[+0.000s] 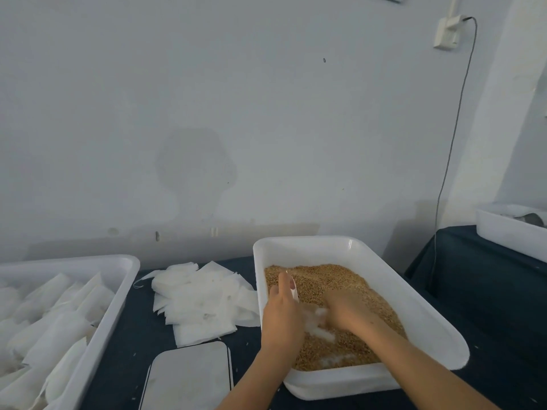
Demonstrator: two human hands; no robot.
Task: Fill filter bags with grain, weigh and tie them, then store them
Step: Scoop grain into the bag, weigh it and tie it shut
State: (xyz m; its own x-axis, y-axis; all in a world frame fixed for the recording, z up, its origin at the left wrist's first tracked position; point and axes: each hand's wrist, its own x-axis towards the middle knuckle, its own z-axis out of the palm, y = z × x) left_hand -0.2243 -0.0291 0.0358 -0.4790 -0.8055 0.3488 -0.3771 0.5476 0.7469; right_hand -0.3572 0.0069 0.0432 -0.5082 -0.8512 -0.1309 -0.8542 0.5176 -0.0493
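Filter bag (pixel 318 321) blurred; right hand (pixel 349 312) grip unclear.

Both bare forearms reached forward from the near edge and converged, the wrists close together. The left hand (pixel 282 316) lay back upward, fingers curled inward toward the right hand, with one finger raised and pointing ahead. The right hand (pixel 350 310) was turned palm down just beside it, fingers bent downward (its fingertips blurred, grip unclear).
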